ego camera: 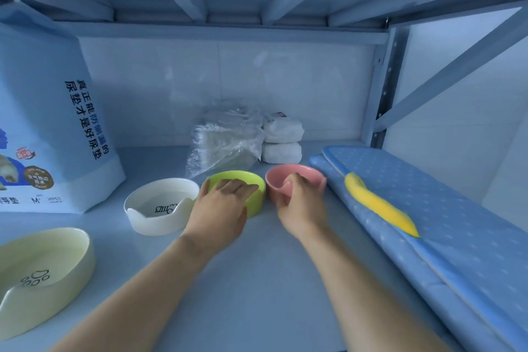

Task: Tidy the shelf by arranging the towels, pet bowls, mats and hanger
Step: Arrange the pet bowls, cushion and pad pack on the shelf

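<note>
I read this as the bowl step: both hands are on pet bowls near the middle of the shelf [257, 280]. The left hand [220, 203] grips the round glossy green bowl [257, 197], fingers curled over its near rim, thumb on the outer wall. The right hand [300, 203] pinches the near rim of the round glossy pink bowl [278, 177], thumb inside, fingers outside.

The 2 bowls stand just beside each other; I cannot tell if they touch. A notch-rimmed white bowl [160, 208] stands just left of the green one, and a wide, shallow cream bowl [43, 271] sits at the front-left edge.

Next, I judge, comes lining them up or nesting them. The glaze looks hard and slick, so that calls for a firm hold and soft set-downs.

Along the right edge lie quilted, dotted blue mats [428, 208], with a smooth curved yellow hanger [380, 206] on top, blurred. 2 rolled white towels [283, 137] are stacked near the back edge.
</note>
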Demonstrator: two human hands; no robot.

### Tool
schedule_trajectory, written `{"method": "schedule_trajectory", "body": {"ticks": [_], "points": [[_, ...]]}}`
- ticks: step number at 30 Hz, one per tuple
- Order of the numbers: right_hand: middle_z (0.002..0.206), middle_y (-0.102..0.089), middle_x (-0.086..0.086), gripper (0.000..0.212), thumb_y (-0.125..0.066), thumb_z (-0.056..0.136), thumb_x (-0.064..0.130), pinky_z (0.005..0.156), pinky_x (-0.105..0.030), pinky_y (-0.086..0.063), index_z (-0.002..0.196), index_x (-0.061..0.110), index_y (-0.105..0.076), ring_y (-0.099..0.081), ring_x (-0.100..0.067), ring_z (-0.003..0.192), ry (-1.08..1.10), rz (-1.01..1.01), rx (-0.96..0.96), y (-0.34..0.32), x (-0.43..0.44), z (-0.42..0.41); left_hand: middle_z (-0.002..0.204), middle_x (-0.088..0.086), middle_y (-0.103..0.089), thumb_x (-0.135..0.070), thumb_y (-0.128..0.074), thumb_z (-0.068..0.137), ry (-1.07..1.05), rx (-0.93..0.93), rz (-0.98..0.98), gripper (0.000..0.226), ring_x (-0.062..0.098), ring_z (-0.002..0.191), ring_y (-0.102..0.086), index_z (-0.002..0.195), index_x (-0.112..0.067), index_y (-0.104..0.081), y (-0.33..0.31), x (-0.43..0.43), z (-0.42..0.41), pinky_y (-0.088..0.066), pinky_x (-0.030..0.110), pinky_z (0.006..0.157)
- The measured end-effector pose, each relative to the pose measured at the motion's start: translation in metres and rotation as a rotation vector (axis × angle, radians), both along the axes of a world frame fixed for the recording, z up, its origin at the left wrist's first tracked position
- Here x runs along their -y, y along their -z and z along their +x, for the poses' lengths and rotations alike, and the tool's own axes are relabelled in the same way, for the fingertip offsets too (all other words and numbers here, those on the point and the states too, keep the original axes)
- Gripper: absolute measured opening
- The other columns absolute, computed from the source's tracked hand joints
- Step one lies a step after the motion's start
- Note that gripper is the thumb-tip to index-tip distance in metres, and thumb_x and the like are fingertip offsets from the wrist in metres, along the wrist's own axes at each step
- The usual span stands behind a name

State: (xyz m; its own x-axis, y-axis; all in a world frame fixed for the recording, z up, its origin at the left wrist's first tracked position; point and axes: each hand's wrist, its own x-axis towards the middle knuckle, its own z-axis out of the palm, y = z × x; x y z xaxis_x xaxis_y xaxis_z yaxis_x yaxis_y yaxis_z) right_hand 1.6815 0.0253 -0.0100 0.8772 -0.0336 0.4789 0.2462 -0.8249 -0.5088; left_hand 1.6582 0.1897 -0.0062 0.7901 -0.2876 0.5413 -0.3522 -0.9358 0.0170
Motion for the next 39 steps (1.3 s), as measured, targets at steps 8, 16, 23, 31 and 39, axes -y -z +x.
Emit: {"method": "schedule_trajectory", "body": {"ticks": [8,16,23,31,39], "points": [[0.105,-0.063,-0.005,0.013,-0.052,0.086,0.011,0.079,-0.028,-0.035,0.098,0.009,-0.057,-0.055,-0.025,0.101,-0.008,0.035,0.003,-0.001,0.001,-0.004,0.123,-0.017,-0.057,-0.041,-0.054,0.089,-0.145,-0.079,-0.084,0.030,0.013,0.112,-0.051,0.119,-0.038,-0.059,-0.008,-0.006,-0.008,-0.043,0.025,0.078],[0.108,-0.063,-0.006,0.020,-0.056,0.086,0.015,0.084,-0.033,-0.039,0.106,0.011,-0.058,-0.056,-0.027,0.102,-0.034,0.067,0.000,0.003,-0.004,0.000,0.118,-0.010,-0.061,-0.040,-0.056,0.089,-0.121,-0.033,-0.084,0.030,0.018,0.112,-0.054,0.117,-0.033,-0.061,0.000,-0.006,-0.012,-0.043,0.030,0.078],[0.113,-0.059,-0.003,0.037,-0.058,0.076,0.007,0.077,-0.024,-0.023,0.111,0.020,-0.060,-0.053,-0.025,0.107,-0.072,-0.083,0.033,-0.003,-0.001,-0.005,0.124,-0.003,-0.058,-0.031,-0.060,0.086,-0.047,-0.032,0.001,0.039,0.023,0.119,-0.049,0.124,-0.026,-0.058,0.004,-0.012,-0.011,-0.040,0.034,0.092],[0.115,-0.059,-0.005,0.046,-0.056,0.072,-0.004,0.085,-0.026,-0.031,0.115,0.014,-0.057,-0.051,-0.026,0.108,-0.058,0.006,0.089,-0.007,0.000,-0.008,0.117,-0.005,-0.062,-0.023,-0.061,0.087,-0.030,-0.059,-0.082,0.031,0.021,0.112,-0.053,0.117,-0.029,-0.062,0.001,-0.020,-0.007,-0.046,0.031,0.081],[0.117,-0.061,-0.006,0.035,-0.055,0.080,0.001,0.095,-0.036,-0.040,0.113,0.013,-0.058,-0.051,-0.027,0.109,0.020,-0.041,-0.003,-0.004,0.001,-0.003,0.113,-0.005,-0.063,-0.022,-0.058,0.090,-0.068,-0.052,-0.058,0.027,0.020,0.111,-0.052,0.116,-0.029,-0.063,0.001,-0.018,-0.008,-0.046,0.031,0.075]]}}
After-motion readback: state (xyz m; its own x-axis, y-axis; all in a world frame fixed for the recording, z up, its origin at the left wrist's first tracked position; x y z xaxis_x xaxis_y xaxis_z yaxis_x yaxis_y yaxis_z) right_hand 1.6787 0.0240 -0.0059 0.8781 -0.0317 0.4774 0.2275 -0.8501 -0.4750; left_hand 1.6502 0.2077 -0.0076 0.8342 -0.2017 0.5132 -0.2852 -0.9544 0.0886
